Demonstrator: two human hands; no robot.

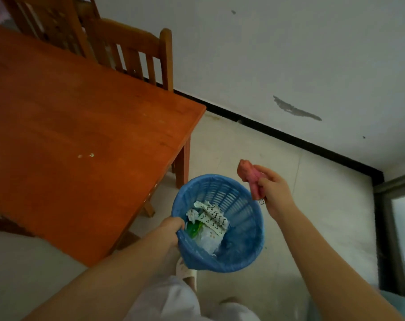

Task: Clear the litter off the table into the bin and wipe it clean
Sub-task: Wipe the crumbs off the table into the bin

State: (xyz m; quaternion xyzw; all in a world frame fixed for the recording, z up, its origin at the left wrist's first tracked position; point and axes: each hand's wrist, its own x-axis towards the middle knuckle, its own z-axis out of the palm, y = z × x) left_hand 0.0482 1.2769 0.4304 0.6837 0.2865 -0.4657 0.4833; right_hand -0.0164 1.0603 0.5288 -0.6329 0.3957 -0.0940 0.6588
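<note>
Left hand (173,227) is clamped over the near-left rim of the blue bin (240,239), holding it up off the floor just beside the desk's near right corner, presumably so that litter can be swept straight over the edge into it. Right hand (274,193) is closed around a bunched pink cloth (247,176), kept out to the right of the bin, ready, I would guess, for the wiping.

Largest thing in the room is the orange wooden desk (81,126), filling the left side, with two wooden chairs (132,52) pushed in at its far edge. Its top looks almost bare, so the clearing seems nearly done.

Inside the bin, which has a blue liner, lies the gathered litter (208,223): crumpled white paper with black zigzags, something green and some clear plastic.

Smallest of all, two pale crumbs (86,155) sit on the desk, well left of the bin, not yet cleared.
</note>
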